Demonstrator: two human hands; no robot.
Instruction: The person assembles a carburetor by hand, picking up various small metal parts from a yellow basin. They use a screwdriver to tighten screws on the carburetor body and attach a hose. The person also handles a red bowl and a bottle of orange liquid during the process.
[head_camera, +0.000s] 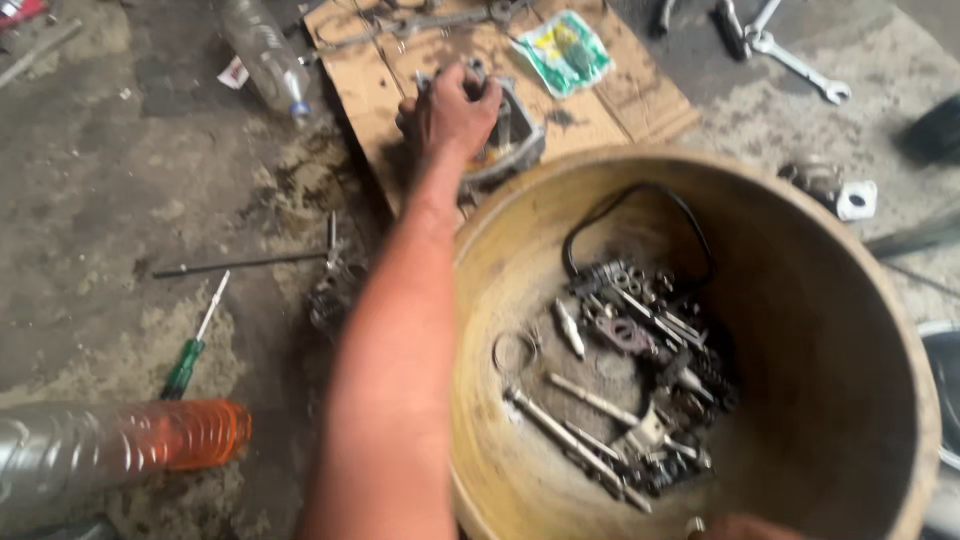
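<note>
1 bowl (800, 300) w/ loose bolts and small metal parts, too many and too jumbled to count. 2 plastic bottles: 1 clear (265, 55), 1 w/ orange end (110, 450). 1 green screwdriver (190, 355). 1 cardboard sheet (620, 100). 1 green-white packet (562, 50). 1 metal housing (515, 140). 1 wrench (800, 65). 1 thin rod (235, 263).

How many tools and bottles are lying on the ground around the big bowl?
Plastic bottles: 2, one clear, one with an orange end
Screwdrivers: 1, green handle
Spanners: 1 sure
Total: 4
</note>
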